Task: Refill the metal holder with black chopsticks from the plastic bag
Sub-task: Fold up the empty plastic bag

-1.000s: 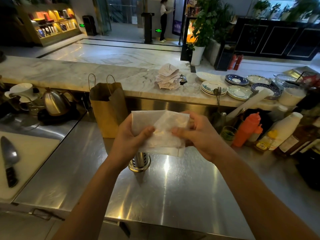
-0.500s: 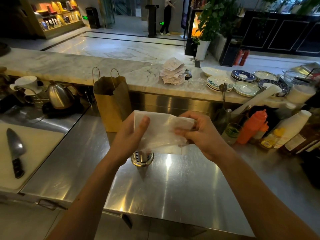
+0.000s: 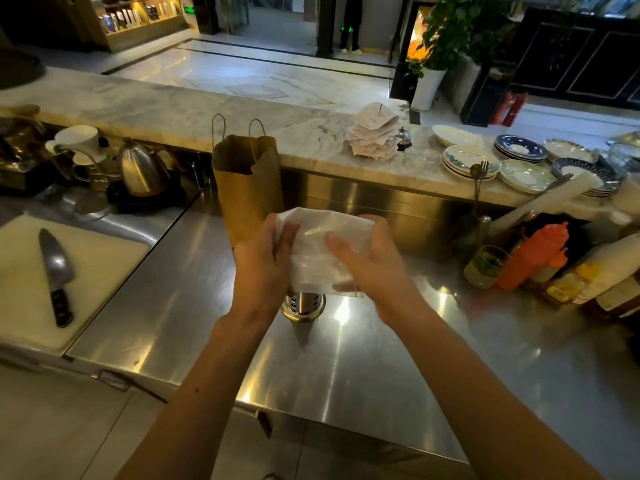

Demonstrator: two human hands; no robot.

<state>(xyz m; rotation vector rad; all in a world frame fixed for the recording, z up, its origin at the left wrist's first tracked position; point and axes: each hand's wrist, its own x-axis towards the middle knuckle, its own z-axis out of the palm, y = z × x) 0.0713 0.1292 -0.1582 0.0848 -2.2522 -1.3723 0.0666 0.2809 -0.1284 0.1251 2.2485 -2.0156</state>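
Both hands: they met over the middle of the steel counter, sharing one crumpled translucent plastic bag [image 3: 322, 252].
Left hand [image 3: 265, 263]: fingers curled shut on the bag's left edge, thumb pressed over the front.
Right hand [image 3: 372, 263]: fingers wrapped round the bag's right side, thumb laid across the front, a firm pinch.
Plastic bag: held up off the counter, folded and bunched between the two hands; whether any black chopsticks were inside, I could not tell.
Perforated round metal holder [image 3: 303, 304]: stood upright on the brushed stainless steel counter [image 3: 381, 375], directly under the bag, its top hidden by the plastic.
Brown paper carrier bag [image 3: 247, 181]: upright just beyond the hands, against the far counter wall.
Far left: a steel-bladed kitchen knife with a dark handle [image 3: 55, 271] lay on a white cutting board [image 3: 104, 265].
Far side, left: a shiny metal kettle [image 3: 140, 169] sat beyond the board.
Right: an orange squeeze bottle [image 3: 535, 254] stood among other bottles.
Far right: stacked patterned plates [image 3: 469, 161] sat on the marble ledge.
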